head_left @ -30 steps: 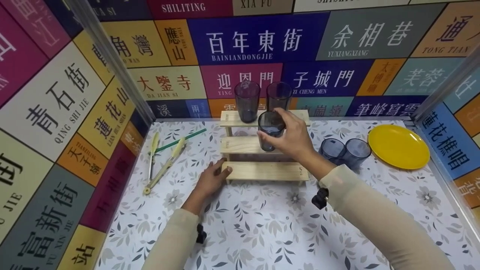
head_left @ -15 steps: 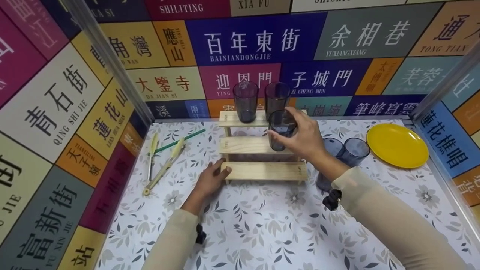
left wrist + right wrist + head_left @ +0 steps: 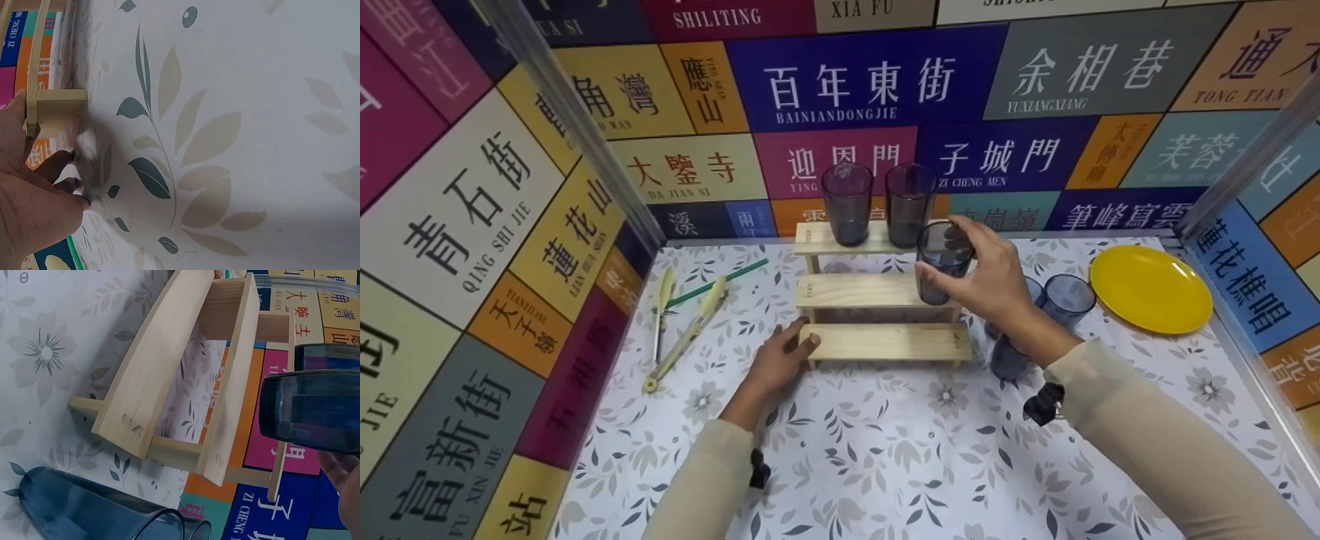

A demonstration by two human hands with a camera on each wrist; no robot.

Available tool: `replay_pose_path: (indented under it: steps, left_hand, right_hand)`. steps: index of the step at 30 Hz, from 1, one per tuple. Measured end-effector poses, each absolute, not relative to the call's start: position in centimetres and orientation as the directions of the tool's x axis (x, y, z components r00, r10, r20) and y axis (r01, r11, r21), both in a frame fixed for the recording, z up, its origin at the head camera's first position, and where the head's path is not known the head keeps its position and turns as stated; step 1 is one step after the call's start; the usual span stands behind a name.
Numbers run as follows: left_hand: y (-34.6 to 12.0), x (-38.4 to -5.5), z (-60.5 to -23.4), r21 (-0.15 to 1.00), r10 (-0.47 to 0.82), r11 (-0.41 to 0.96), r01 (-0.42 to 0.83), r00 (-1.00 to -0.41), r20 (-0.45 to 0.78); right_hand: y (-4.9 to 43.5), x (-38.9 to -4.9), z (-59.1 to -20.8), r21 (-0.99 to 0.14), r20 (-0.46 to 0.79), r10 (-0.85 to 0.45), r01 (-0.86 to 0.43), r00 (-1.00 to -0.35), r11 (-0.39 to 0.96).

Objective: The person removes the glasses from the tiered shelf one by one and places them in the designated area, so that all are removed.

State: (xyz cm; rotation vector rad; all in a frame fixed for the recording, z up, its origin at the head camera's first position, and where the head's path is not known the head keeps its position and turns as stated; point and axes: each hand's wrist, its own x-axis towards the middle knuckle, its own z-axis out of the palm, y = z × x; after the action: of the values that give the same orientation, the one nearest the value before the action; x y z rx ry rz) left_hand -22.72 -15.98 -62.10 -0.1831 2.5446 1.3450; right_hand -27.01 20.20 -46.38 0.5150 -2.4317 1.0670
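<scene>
My right hand (image 3: pixel 994 274) grips a dark tinted drinking glass (image 3: pixel 937 262) between thumb and fingers, near its rim. The glass is upright over the right part of the middle shelf; in the right wrist view, a gap shows between its base (image 3: pixel 269 408) and that shelf (image 3: pixel 236 388). Two similar glasses, a left one (image 3: pixel 847 204) and a right one (image 3: pixel 910 204), stand on the top shelf of the three-tier wooden stand (image 3: pixel 877 341). My left hand (image 3: pixel 774 360) holds the left end of the lowest shelf, thumb on its corner; the fingers are partly hidden.
Several more tinted glasses (image 3: pixel 1067 300) stand right of the stand, partly behind my right forearm. A yellow plate (image 3: pixel 1151 289) lies at the far right. Left are tongs (image 3: pixel 686 337) and a green straw (image 3: pixel 720 283). Printed panels (image 3: pixel 855 82) wall the table.
My right hand has carried its glass to the right along the middle shelf. My left hand keeps its place at the stand's lowest shelf. The head view has shifted slightly.
</scene>
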Motion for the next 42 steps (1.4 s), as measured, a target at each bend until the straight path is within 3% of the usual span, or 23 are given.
replay_pose_path:
  steps: [42]
  left_hand:
    - [-16.0, -22.8, -62.3, 0.795, -0.012, 0.551, -0.253, -0.955, -0.295]
  right_hand:
    - [28.5, -24.2, -47.6, -0.578, 0.512, -0.056, -0.392, -0.857, 0.716]
